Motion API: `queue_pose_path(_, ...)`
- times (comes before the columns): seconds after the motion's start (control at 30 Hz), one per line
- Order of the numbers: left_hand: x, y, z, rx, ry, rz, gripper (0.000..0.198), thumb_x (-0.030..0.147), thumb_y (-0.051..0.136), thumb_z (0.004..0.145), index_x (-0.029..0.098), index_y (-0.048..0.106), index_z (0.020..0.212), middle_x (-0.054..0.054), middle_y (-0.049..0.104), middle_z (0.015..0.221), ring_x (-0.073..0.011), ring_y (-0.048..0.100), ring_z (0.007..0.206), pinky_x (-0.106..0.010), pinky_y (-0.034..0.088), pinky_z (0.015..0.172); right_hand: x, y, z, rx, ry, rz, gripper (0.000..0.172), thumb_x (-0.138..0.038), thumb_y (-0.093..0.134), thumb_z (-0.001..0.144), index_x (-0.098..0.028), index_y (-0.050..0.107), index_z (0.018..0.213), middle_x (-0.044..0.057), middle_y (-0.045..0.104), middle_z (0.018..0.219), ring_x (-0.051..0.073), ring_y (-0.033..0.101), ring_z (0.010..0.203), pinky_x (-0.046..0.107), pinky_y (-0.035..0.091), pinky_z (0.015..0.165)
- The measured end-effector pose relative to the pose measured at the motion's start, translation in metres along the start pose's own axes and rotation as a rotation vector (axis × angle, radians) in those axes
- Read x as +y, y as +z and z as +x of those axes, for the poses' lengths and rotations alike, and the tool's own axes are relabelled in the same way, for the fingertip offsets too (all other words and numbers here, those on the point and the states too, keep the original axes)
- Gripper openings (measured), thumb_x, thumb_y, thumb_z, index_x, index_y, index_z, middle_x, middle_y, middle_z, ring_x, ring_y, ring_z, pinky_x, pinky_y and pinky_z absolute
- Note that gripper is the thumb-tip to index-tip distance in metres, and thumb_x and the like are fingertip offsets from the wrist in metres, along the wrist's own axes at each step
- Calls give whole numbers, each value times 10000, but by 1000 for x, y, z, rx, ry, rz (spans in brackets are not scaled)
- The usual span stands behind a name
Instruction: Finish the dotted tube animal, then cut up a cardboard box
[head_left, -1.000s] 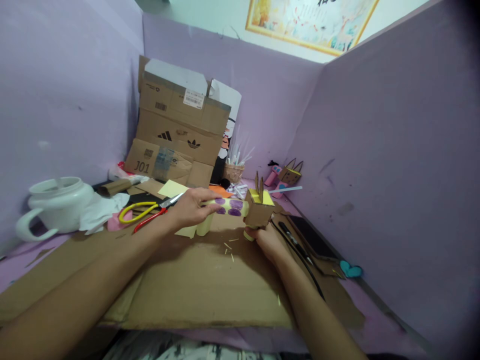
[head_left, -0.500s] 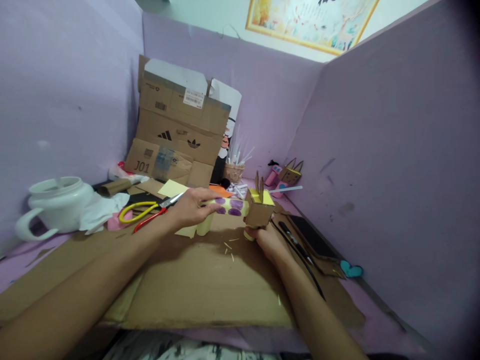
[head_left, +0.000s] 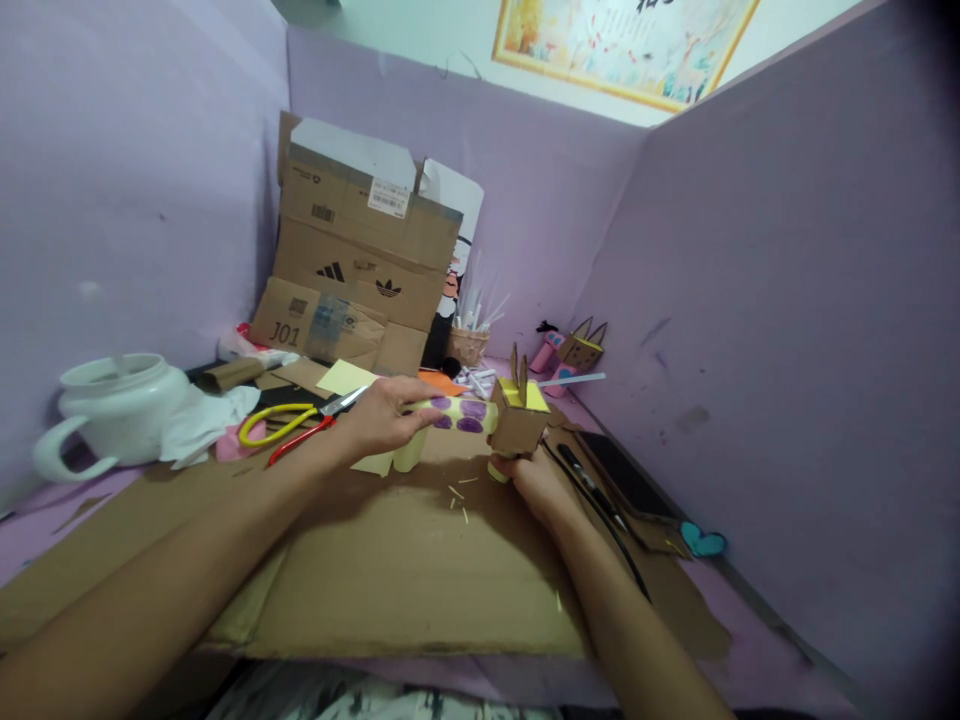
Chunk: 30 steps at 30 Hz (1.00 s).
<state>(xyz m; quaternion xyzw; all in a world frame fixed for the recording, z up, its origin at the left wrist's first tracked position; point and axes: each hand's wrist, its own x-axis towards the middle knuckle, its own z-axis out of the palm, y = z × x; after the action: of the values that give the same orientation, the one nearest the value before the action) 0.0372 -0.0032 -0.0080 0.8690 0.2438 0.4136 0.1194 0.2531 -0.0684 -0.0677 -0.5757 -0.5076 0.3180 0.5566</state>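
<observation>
A cardboard animal model stands on the brown cardboard sheet (head_left: 405,580). Its body is a yellow tube with purple spots (head_left: 457,414), and its head is a small cardboard box with two ears and a yellow top (head_left: 519,412). My left hand (head_left: 382,412) is closed round the rear of the spotted tube from above. My right hand (head_left: 529,477) grips the model from below, under the box head, with its fingers mostly hidden behind it.
Yellow-and-red scissors (head_left: 296,423) lie left of my left hand. A white jug (head_left: 112,410) stands at far left. Folded cartons (head_left: 360,270) lean at the back. A second cardboard figure (head_left: 577,350), a black phone (head_left: 626,475), a pen (head_left: 589,480) and a teal heart (head_left: 701,541) lie on the right.
</observation>
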Motion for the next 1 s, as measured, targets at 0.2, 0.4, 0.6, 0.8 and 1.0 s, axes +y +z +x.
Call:
queue_pose_path(0.2, 1, 0, 0, -8, -8, 4, 258, 313, 597, 760, 177, 683, 962, -67, 702, 935, -188, 630, 860, -286, 488, 759, -1, 1, 0, 1, 11, 2, 347, -245, 574, 506, -178, 567, 846, 45, 612, 863, 241, 531, 839, 345, 407, 760)
queue_pose_path(0.4, 1, 0, 0, -1, 8, 7, 256, 317, 587, 767, 175, 684, 956, -69, 704, 929, -192, 629, 848, -298, 489, 753, -4, 1, -1, 10, 1, -3, 358, -250, 586, 505, -188, 570, 858, 48, 618, 881, 240, 537, 832, 350, 411, 753)
queue_pose_path(0.6, 1, 0, 0, -3, 17, 7, 252, 326, 586, 771, 183, 682, 955, -64, 704, 935, -186, 627, 849, -300, 488, 758, -1, 0, 0, 10, -5, -14, 320, -242, 586, 510, -183, 578, 825, 43, 621, 848, 239, 544, 817, 349, 419, 740)
queue_pose_path(0.8, 2, -1, 0, -4, 1, 14, 244, 318, 585, 769, 190, 683, 952, -59, 705, 931, -187, 629, 848, -295, 490, 756, 1, 0, 1, 15, 0, -24, 296, -243, 584, 512, -192, 581, 803, 32, 619, 829, 239, 543, 814, 348, 420, 734)
queue_pose_path(1.0, 2, -1, -1, 0, 3, 14, 243, 330, 585, 768, 202, 682, 951, -53, 704, 939, -187, 631, 860, -293, 489, 769, 0, 0, 1, -2, -2, -24, 280, -239, 586, 520, -206, 580, 797, 33, 622, 843, 250, 541, 839, 349, 420, 744)
